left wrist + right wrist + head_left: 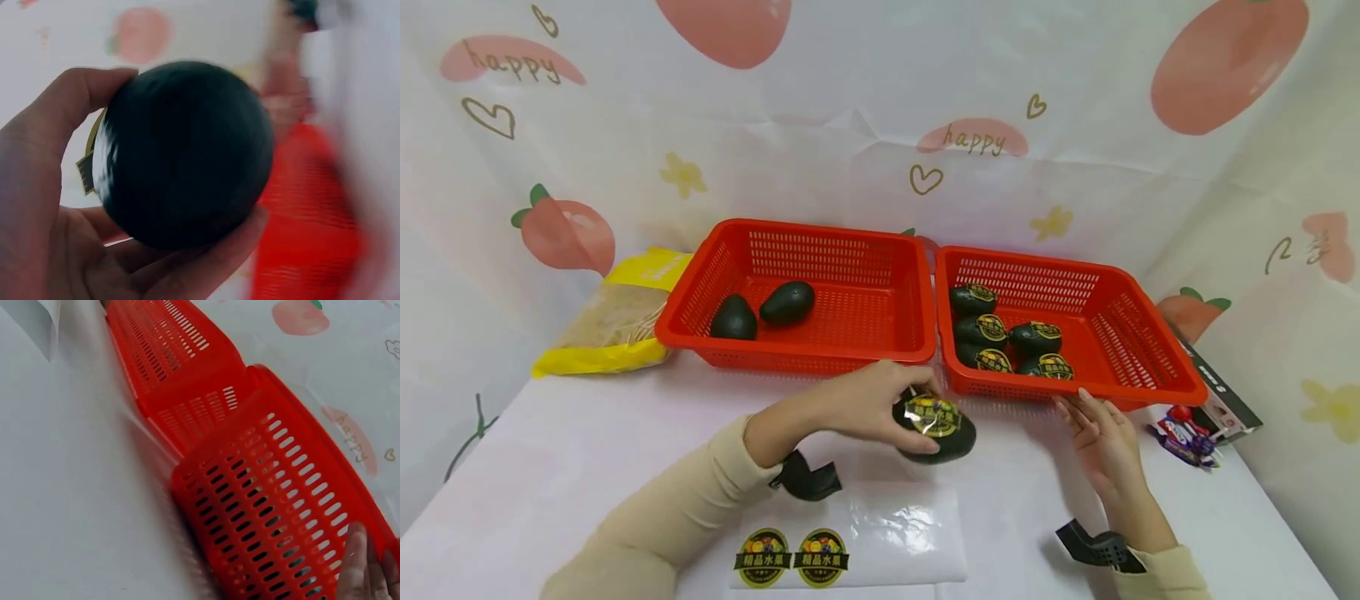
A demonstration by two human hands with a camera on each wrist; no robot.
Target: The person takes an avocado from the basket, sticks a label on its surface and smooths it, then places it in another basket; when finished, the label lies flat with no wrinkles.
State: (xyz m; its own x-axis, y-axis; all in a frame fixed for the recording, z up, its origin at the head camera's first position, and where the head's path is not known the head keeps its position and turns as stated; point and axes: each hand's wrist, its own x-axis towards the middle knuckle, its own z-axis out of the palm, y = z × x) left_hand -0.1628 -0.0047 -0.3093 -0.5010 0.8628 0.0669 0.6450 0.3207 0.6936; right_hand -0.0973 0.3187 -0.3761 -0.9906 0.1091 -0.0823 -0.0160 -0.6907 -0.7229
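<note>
A dark green avocado (958, 442) with a round black-and-gold label (934, 416) is gripped by my left hand (880, 408) over the table, in front of the gap between two baskets. In the left wrist view, thumb and fingers curl round the avocado (187, 156), its rounded end facing the camera. My right hand (1105, 446) touches the front rim of the right red basket (1150, 396), fingers fairly straight. The right wrist view shows those fingers (355, 562) against the slotted wall. Inside that basket lie several labelled avocados (1036, 337), grouped at the left.
Two unlabelled avocados (787, 302) lie in the left red basket (805, 354). A clear sheet (910, 542) with two round labels (822, 558) lies at the table's front. A yellow bag (602, 358) stands far left; wrapped candies (1183, 437) and a black box (1225, 400) sit right.
</note>
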